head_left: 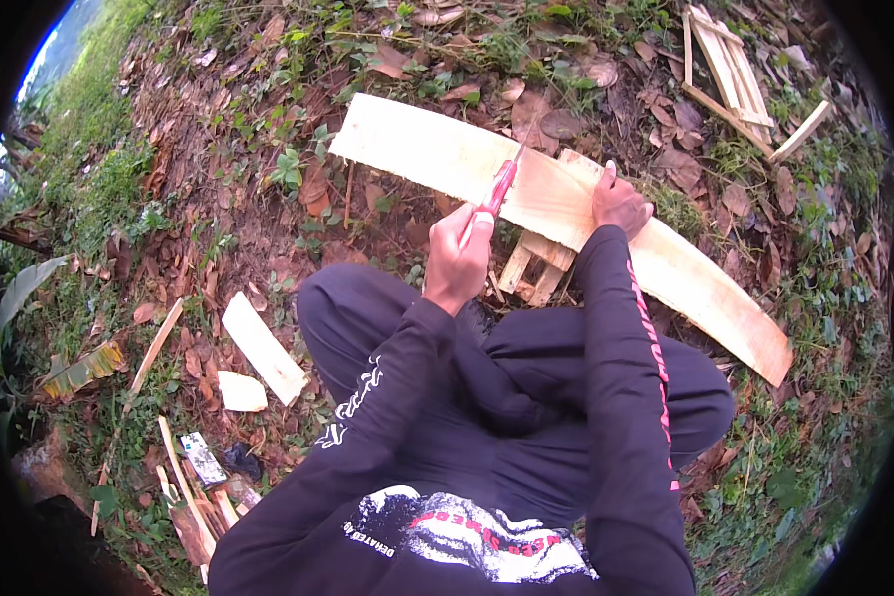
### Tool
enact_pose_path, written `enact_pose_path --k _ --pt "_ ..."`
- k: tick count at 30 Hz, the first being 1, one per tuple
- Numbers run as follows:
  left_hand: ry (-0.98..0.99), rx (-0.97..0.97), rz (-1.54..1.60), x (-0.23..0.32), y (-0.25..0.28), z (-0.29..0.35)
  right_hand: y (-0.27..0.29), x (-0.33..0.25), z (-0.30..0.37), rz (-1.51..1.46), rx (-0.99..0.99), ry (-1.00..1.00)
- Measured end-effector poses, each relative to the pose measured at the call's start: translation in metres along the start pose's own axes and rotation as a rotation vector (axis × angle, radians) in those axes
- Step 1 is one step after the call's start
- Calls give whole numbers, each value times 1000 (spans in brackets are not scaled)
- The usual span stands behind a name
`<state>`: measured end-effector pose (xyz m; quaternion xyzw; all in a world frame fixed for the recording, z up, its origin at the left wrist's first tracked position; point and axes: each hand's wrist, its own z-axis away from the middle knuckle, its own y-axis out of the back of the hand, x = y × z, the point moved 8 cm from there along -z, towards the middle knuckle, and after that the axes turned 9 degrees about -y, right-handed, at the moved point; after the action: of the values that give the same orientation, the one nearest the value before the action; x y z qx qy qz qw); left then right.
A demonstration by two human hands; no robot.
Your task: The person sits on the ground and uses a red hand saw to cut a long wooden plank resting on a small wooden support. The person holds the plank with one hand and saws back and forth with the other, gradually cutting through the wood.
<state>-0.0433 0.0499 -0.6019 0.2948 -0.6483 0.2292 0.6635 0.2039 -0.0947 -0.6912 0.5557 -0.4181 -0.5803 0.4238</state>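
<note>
Head view: a person in dark trousers [526,358] sits with bent legs on leaf-strewn ground [228,209], a long pale plank [422,149] set crosswise in front of the knees. The left hand [459,253] closes around a slim red-handled knife [497,191], its fingers wrapped about the handle and its thin tip over the plank, pointing away from the body; whether the tip touches the wood is too small to tell. The right hand [621,206] lies over the plank's far edge to the right of the knife, fingers bent; I cannot tell whether they pinch the edge or only press on it. Short wood blocks [546,250] show under the plank's near edge, between the two hands. To the left lie a flat rectangular offcut [265,348], a smaller offcut [241,390] just beside it and a thin wood strip [156,345]. Well apart, at the upper right, is a slatted wooden piece [733,68].
</note>
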Motion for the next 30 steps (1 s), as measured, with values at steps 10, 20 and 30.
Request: enact_pose_path --k 10,20,30 --pt "140 -16 -134 76 63 96 -15 -13 1 37 -13 -15" --pt "106 9 -130 61 41 78 1 -2 14 37 -48 -42" --pt "-28 28 -83 -13 13 5 -12 2 6 66 -56 -60"
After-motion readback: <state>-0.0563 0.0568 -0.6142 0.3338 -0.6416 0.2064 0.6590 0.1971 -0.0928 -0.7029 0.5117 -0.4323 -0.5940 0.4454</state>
